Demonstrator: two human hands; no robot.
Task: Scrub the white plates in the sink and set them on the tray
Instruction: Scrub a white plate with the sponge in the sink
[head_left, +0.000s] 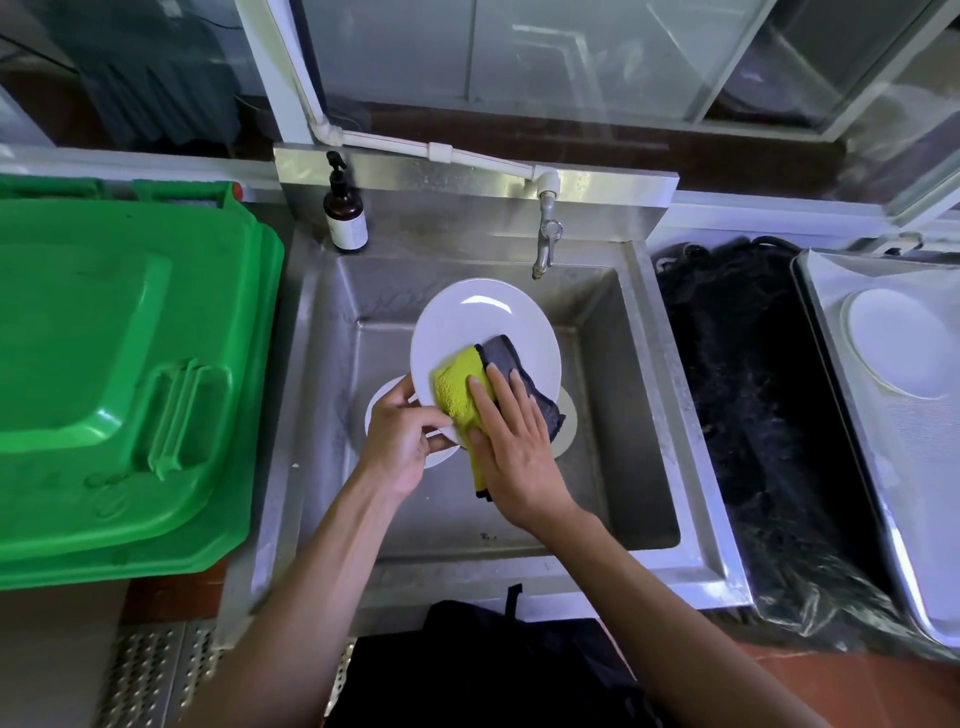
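Both forearms reach over the sink's near rim (467, 571). Left hand (402, 441) pinches the near-left edge of a tilted white plate (467, 322), thumb on its face, fingers curled behind. Right hand (511, 447) presses a yellow-and-grey cloth (467, 389) flat against the plate's lower face, fingers nearly straight. At least one more plate (382, 410) lies beneath on the sink floor. One plate (898, 343) already rests on the tray (831, 322) beyond the sink's right edge. That narrow, wet rim grip looks risky: hard scrubbing could twist the plate loose onto those below and chip them.
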